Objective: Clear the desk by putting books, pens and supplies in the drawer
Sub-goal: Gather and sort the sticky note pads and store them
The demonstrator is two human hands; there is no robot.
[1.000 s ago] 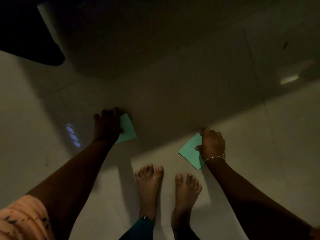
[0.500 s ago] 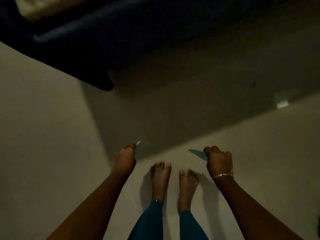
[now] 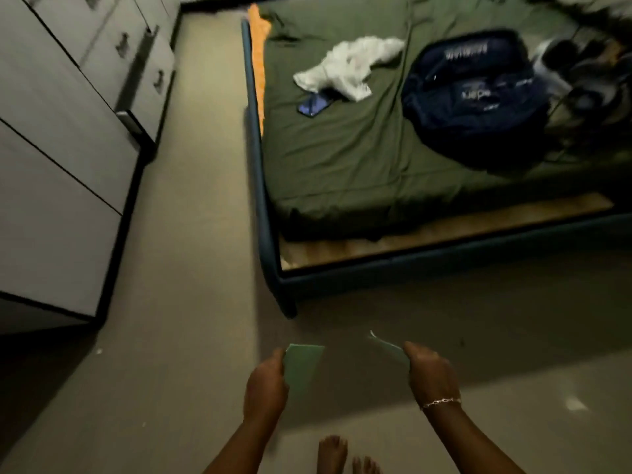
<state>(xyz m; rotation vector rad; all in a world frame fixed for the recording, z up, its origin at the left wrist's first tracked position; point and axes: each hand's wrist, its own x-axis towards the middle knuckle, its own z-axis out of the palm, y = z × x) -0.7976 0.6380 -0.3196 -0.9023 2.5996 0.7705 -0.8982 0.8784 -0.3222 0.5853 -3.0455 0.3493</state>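
The left hand point(image 3: 265, 388) grips the left card point(image 3: 302, 367), a pale green sheet, by its near-left edge. The thumb lies along that edge and the fingers are curled under it, mostly hidden, so the card's flat face tilts up toward the camera. The right hand point(image 3: 431, 374) has its fingers point(image 3: 419, 352) closed tight around one end of the right card point(image 3: 388, 347). This card is the same green but seen nearly edge-on, and it sticks out up and to the left from the fist. A thin bracelet point(image 3: 441, 401) circles the right wrist. Both cards are held in the air above the floor point(image 3: 191, 268), well apart from each other, and the hands do not touch. Bare feet point(image 3: 333, 455) show at the bottom edge. A run of pale drawers point(image 3: 102, 63) stands far left, none visibly pulled out. The bed point(image 3: 270, 268) fills the upper right. On its green sheet point(image 3: 342, 159) lie a white cloth point(image 3: 349, 66), a phone point(image 3: 314, 104) just beside it, and a dark blue bag point(image 3: 475, 97). The far right corner is too blurred to read.
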